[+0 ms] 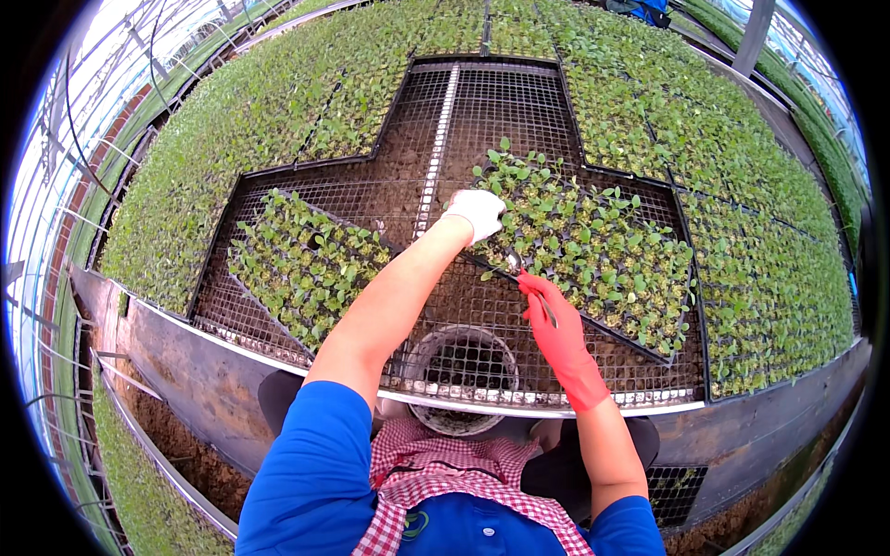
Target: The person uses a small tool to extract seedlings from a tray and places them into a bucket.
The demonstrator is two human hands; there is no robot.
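My left hand [477, 214], in a white glove, is curled at the left end of a black seedling tray [607, 334]; leaves and the glove hide what its fingers hold. In a red rubber glove, my right hand [562, 335] is closed round a small metal tool [515, 262], its shiny tip at the tray's near edge. I cannot tell the tool's exact kind. Leafy green seedlings [593, 246] fill this tray, which lies slanted on the wire mesh bench [491, 310]. A second tray of seedlings [311, 259] lies slanted to the left, partly behind my left forearm.
Below the mesh, near the front, stands a round bucket [426, 352] seen through the wires. The bench's white front edge [640, 398] runs before me. Dense seedling trays [751, 232] surround the bare mesh at the left, back and right. A metal post [756, 37] rises back right.
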